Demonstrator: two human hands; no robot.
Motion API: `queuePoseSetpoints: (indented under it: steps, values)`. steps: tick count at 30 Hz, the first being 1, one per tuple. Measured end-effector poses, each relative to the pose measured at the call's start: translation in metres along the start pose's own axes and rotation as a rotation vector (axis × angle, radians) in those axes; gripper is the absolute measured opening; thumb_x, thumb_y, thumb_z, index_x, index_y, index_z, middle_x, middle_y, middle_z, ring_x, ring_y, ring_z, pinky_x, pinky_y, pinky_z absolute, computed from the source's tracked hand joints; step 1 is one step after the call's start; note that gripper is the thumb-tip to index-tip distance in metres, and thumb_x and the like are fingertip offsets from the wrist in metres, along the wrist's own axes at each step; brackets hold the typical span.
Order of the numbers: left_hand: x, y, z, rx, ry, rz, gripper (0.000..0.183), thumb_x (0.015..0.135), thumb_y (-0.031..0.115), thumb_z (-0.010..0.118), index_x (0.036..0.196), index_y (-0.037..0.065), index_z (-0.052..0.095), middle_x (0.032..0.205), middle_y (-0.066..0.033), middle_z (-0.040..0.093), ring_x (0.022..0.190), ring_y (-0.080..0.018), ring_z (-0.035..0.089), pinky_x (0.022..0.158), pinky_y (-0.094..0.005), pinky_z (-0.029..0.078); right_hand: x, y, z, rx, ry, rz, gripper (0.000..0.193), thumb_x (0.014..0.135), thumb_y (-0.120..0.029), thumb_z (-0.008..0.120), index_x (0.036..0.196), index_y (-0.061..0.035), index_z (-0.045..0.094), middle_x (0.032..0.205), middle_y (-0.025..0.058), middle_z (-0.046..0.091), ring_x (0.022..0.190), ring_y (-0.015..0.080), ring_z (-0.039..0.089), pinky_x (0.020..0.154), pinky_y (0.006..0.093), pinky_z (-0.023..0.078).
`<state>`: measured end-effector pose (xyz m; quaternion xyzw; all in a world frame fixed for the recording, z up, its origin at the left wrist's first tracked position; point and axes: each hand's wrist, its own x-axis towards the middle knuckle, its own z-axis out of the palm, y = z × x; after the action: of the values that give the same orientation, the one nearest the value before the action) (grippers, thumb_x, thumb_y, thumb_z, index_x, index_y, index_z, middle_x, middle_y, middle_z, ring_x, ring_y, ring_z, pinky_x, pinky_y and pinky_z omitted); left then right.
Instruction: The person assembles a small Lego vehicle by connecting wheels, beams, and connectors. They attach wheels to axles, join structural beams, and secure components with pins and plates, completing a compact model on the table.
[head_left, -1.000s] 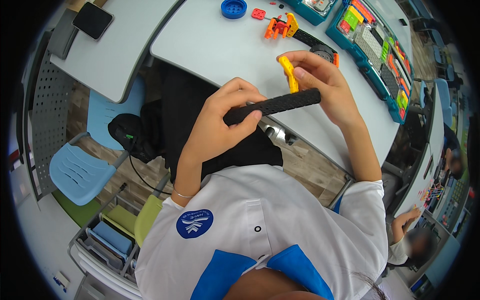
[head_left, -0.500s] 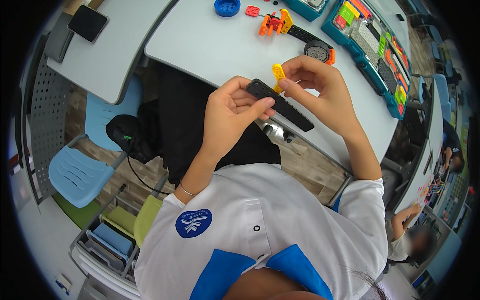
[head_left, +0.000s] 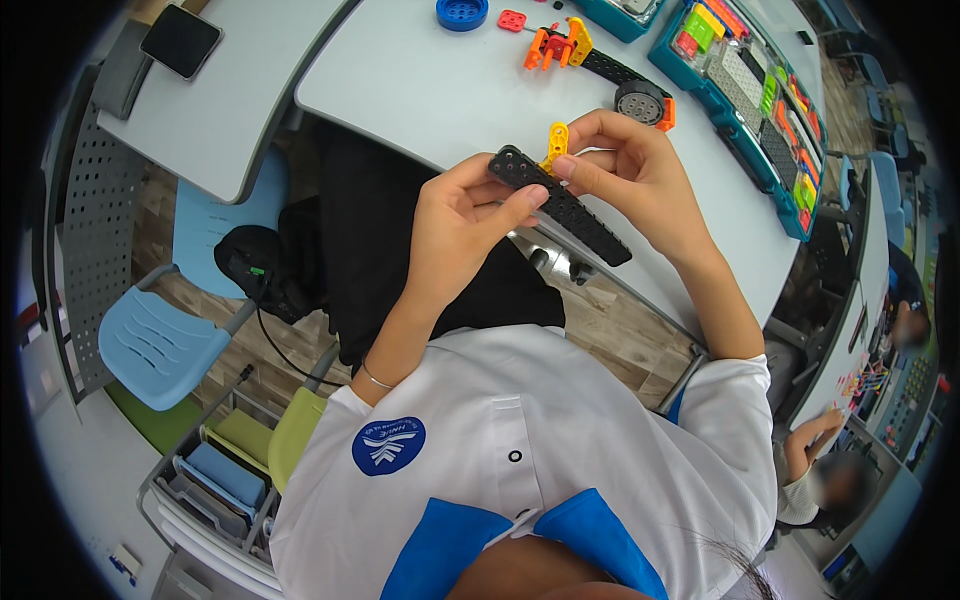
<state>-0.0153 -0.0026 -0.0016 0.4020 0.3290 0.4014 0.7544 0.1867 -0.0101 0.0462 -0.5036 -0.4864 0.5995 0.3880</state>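
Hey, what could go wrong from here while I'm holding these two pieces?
The yellow perforated piece is pinched in your right hand, so it could slip loose. The black perforated beam, in your left hand, appears near the table edge, so it might fall to the floor if dropped. Your right hand might bump the wheel just beyond it.

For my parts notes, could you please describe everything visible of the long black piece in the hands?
The long black piece is a straight, perforated, plastic-looking bar. Held in midair, it slants down to the right; the left hand pinches its upper part, where the yellow piece in the right hand seems to touch it.
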Motion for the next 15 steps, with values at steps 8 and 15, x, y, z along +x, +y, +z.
queuePoseSetpoints:
  steps: [8, 15]
  values:
    - [0.000, 0.001, -0.003, -0.021, 0.021, 0.016, 0.022, 0.088, -0.002, 0.071, 0.108, -0.008, 0.063, 0.099, -0.0117, 0.070, 0.088, -0.0158, 0.071, 0.075, -0.0256, 0.061, 0.002, 0.008, 0.004, 0.100, 0.008, 0.014, 0.015, 0.093, -0.008, 0.069, 0.101, 0.0022, 0.062, 0.101, 0.0084, 0.069, 0.086, 0.0117, 0.069, 0.075, 0.0247, 0.054]
    - [-0.001, 0.003, -0.008, -0.038, 0.047, 0.047, 0.025, 0.088, -0.004, 0.071, 0.111, -0.007, 0.062, 0.097, -0.0110, 0.069, 0.088, -0.0164, 0.071, 0.075, -0.0269, 0.061, 0.004, 0.011, 0.012, 0.072, 0.057, -0.098, 0.016, 0.093, -0.010, 0.070, 0.101, 0.0011, 0.062, 0.099, 0.0074, 0.069, 0.086, 0.0120, 0.069, 0.074, 0.0252, 0.055]
